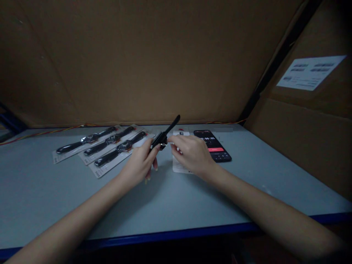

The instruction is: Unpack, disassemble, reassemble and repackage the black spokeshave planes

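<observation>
- The left hand (pixel 140 165) pinches a black watch (pixel 162 139) firmly at its middle, strap tilted toward 1 o'clock.
- The right hand (pixel 192 156) curls narrowly against it at 3 o'clock, its grip unclear, above a white card (pixel 179 167).

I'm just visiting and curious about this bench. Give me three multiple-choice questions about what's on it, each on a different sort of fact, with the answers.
1. Where does the phone lie?
A. Left of the packaged watches
B. Right of the hands
C. On the cardboard wall

2. How many packaged watches lie on the bench?
A. Two
B. Four
C. Three

3. What state is the black watch in?
A. Gripped in the left hand
B. Lying flat on the bench
C. Sealed on a card

Answers:
1. B: it lies flat beyond the right hand.
2. C: three cards lie side by side.
3. A: the left hand's fingers close around it, its strap pointing up.
</observation>
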`<move>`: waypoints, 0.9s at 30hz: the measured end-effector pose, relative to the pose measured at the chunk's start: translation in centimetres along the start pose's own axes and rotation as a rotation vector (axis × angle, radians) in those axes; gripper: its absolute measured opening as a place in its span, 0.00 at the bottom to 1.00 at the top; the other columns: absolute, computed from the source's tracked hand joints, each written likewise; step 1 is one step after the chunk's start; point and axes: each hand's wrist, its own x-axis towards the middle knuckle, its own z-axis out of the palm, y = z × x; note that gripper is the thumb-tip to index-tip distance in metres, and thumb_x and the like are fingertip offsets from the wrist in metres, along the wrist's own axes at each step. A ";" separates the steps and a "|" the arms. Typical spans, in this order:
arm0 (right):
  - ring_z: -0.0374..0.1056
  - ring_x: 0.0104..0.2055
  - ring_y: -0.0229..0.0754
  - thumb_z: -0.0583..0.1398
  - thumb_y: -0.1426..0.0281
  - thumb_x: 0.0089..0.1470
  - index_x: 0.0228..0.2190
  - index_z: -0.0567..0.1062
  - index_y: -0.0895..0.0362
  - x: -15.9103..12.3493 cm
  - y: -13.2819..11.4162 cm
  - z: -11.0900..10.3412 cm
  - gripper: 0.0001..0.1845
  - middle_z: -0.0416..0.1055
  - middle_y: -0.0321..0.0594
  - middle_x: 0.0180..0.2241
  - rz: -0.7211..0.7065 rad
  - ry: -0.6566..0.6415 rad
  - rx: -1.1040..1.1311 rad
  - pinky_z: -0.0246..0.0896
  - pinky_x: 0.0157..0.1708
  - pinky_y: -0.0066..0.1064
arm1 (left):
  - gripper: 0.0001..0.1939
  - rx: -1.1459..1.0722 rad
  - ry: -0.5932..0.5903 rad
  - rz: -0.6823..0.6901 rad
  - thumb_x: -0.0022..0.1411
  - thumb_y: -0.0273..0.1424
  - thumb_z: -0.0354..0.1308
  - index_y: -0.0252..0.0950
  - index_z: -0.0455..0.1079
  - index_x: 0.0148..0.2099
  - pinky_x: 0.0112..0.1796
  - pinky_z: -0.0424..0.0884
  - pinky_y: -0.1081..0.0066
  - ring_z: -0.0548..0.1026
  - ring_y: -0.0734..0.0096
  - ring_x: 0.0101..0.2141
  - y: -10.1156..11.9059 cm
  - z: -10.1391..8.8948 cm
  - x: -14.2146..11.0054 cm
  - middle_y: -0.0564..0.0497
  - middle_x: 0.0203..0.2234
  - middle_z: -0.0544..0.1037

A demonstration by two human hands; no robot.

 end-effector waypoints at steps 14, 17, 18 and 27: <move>0.66 0.21 0.36 0.55 0.74 0.49 0.31 0.73 0.57 0.2 -0.3 1.2 0.08 0.70 0.36 0.24 0.442 -0.131 0.818 0.59 0.24 0.29 | 0.10 -0.322 -0.047 -0.115 0.63 0.39 0.49 0.37 0.57 0.38 0.08 0.56 0.82 0.61 0.82 0.07 -0.7 -0.3 0.8 0.60 0.16 0.71; 0.67 0.24 0.37 0.59 0.69 0.49 0.33 0.72 0.56 0.1 0.0 1.6 0.06 0.71 0.36 0.26 0.430 -0.105 0.799 0.60 0.26 0.30 | 0.10 -0.326 -0.047 -0.131 0.62 0.39 0.49 0.38 0.56 0.38 0.08 0.57 0.82 0.61 0.82 0.07 -0.7 -0.3 0.8 0.60 0.16 0.70; 0.67 0.25 0.37 0.60 0.69 0.49 0.33 0.72 0.55 0.1 0.1 1.6 0.07 0.71 0.36 0.26 0.388 -0.084 0.709 0.60 0.27 0.30 | 0.09 -0.328 -0.062 -0.142 0.62 0.38 0.49 0.38 0.56 0.38 0.08 0.56 0.82 0.60 0.82 0.07 -0.7 -0.2 0.8 0.61 0.16 0.70; 0.66 0.35 0.42 0.55 0.67 0.58 0.32 0.72 0.56 0.1 1.1 0.6 0.07 0.72 0.41 0.31 0.025 -0.047 0.138 0.54 0.37 0.33 | 0.09 -0.341 -0.124 -0.170 0.63 0.38 0.48 0.38 0.58 0.39 0.07 0.51 0.82 0.56 0.84 0.06 -0.6 -0.2 0.8 0.61 0.14 0.68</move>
